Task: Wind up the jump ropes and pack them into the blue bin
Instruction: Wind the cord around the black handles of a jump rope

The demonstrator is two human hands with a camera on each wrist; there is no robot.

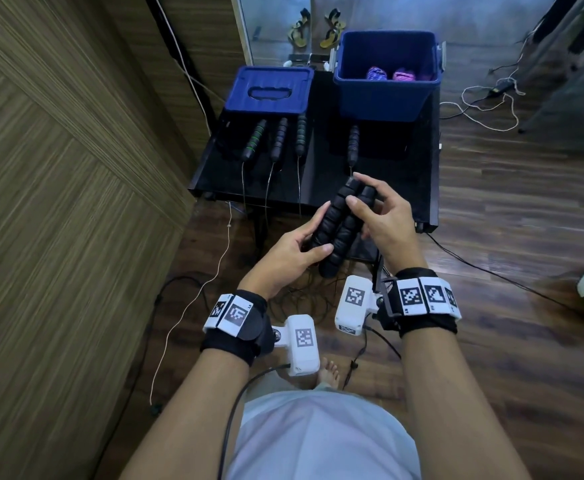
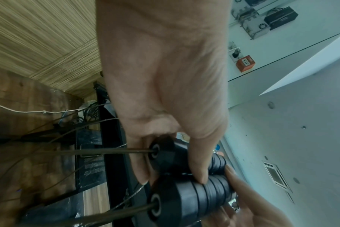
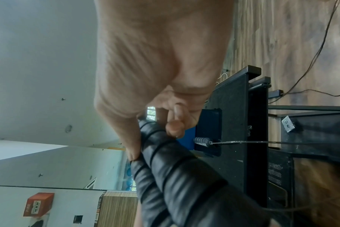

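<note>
Both hands meet over the near edge of the black table [image 1: 321, 188]: the left hand [image 1: 294, 251] curls its fingers and thumb round the lower ends of two black jump-rope handles [image 1: 335, 226], and the right hand [image 1: 380, 220] pinches their upper ends between thumb and fingers, so the pair is held side by side, tilted, touching each other. In the left wrist view a thin cord [image 2: 107, 151] leaves the end cap of each handle and trails off toward the floor.

Going by size from there: the wooden floor [image 1: 508, 202] runs under everything, with a panelled wall [image 1: 58, 168] on the left. The table carries the blue bin [image 1: 387, 95] at its far right corner, open, with purple and pink wound bundles [image 1: 391, 75] lying at its bottom. Just beside it on the left lies the blue lid [image 1: 269, 90], flat. In front of the lid three more handles [image 1: 278, 138] lie in a row, two of them with green rings, their cords hanging over the table's front edge. A fourth handle [image 1: 353, 145] lies alone in front of the bin. A loose white cable [image 1: 488, 102] lies on the floor to the right, and a pair of sandals [image 1: 314, 29] stands beyond the table.
</note>
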